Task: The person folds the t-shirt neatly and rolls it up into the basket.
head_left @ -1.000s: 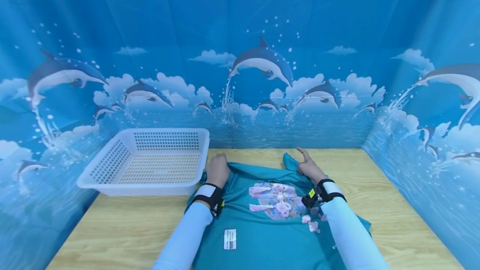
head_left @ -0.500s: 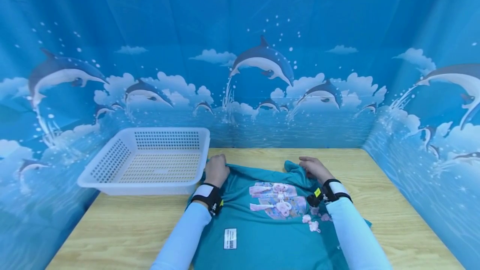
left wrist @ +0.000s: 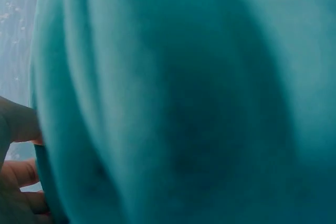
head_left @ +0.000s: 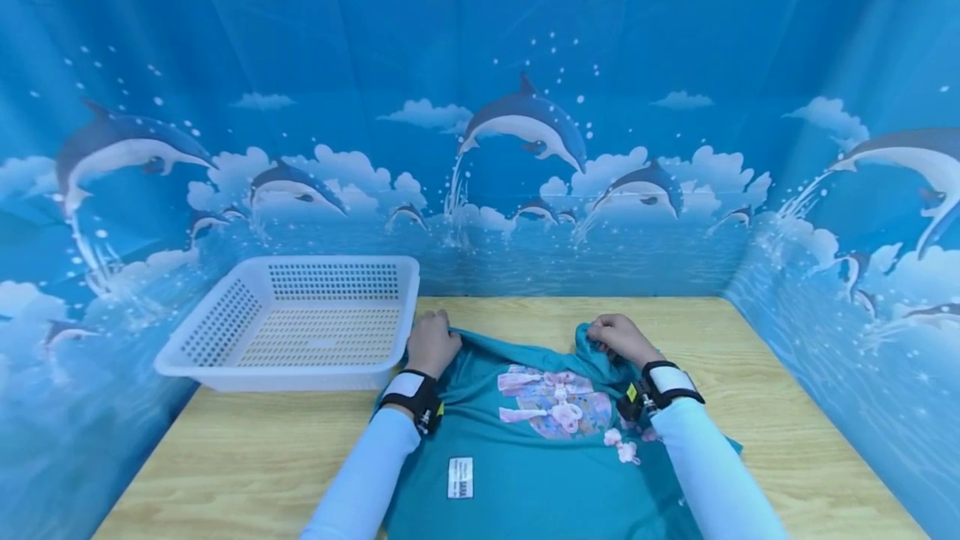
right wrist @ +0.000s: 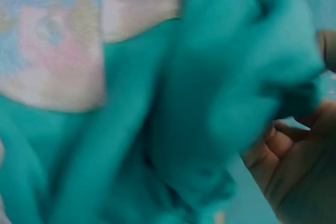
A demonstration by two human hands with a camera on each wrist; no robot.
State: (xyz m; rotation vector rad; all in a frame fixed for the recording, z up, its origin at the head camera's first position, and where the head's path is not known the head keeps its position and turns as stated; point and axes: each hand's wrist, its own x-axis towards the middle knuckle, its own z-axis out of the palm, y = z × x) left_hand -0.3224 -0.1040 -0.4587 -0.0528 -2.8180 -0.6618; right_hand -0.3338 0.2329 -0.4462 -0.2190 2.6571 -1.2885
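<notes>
A teal shirt (head_left: 540,482) with pink floral patches and ribbon bows is spread on the table, its far edge raised in folds. At the far left of the shirt my left hand (head_left: 432,344) grips the fabric, its thumb and fingers (left wrist: 21,174) curled at the cloth's edge. My right hand (head_left: 624,337) pinches a bunched part of the shirt at its far right. In the right wrist view, the bunched cloth (right wrist: 283,51) sits between thumb and fingers. A white printed label (head_left: 461,478) lies on the shirt's lower left part.
A white perforated plastic basket (head_left: 285,377) stands on the table, close beside my left hand. The wooden table (head_left: 810,432) ends at a blue dolphin-print curtain (head_left: 480,40), which also rises at both sides.
My right hand has gone from an extended index finger to pinching the bunched fabric, which has drawn up slightly. The left hand keeps its grip and has hardly moved.
</notes>
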